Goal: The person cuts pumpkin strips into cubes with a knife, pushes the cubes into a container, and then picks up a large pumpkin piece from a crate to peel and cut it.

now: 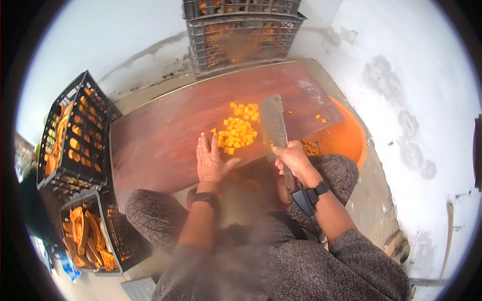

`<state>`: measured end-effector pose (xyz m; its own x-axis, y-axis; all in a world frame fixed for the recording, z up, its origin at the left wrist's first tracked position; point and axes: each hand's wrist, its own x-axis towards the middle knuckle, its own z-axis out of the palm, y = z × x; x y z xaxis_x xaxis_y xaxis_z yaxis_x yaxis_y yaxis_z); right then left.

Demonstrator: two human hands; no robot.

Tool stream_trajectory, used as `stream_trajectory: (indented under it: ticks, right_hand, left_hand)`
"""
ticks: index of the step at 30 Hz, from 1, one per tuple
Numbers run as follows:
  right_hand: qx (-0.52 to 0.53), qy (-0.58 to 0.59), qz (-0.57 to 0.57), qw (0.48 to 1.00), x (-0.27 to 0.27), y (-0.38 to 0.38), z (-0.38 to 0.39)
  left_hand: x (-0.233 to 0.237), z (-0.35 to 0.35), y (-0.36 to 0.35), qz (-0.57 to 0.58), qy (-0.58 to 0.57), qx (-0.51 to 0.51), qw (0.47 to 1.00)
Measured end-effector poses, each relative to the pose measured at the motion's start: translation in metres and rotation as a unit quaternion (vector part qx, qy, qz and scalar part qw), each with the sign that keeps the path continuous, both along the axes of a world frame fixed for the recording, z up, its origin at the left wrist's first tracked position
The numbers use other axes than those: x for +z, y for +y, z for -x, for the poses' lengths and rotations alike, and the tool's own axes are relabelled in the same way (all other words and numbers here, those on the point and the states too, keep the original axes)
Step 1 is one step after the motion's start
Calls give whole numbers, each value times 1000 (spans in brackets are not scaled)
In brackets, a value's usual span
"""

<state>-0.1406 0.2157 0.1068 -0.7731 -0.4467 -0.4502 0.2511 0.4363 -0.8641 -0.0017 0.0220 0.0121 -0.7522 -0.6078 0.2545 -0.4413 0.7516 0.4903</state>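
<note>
My right hand grips a cleaver, its broad blade standing just right of a pile of orange cubes. The cubes look like diced pumpkin or squash and lie on the reddish board. To the left of the pile, my left hand rests with fingers stretched out, near the board's front edge. One cube lies close by its fingertips. A few stray cubes are scattered on the board to the right of the blade.
An orange basin with diced pieces sits under the board's right side. Black crates of orange slices stand at the left, with another crate below. Stacked crates stand behind the board. A white wall rises at right.
</note>
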Motion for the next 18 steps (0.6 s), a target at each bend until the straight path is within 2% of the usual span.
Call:
stream_trajectory:
  ticks: [6,8,15,18]
  right_hand:
    - [-54,-12,-2,998,-13,21,1]
    - [-110,-47,42,992,-11,30,2]
    - [-151,-116,39,981,-16,48,8]
    - [-149,-142,85,975,-25,52,12]
  left_hand:
    - [0,26,-4,-3,-26,-7,1000]
    - [2,31,-4,-11,-39,-15,999]
    - [0,43,-2,2,-35,-12,999]
    - [2,48,-2,5,-37,-13,999]
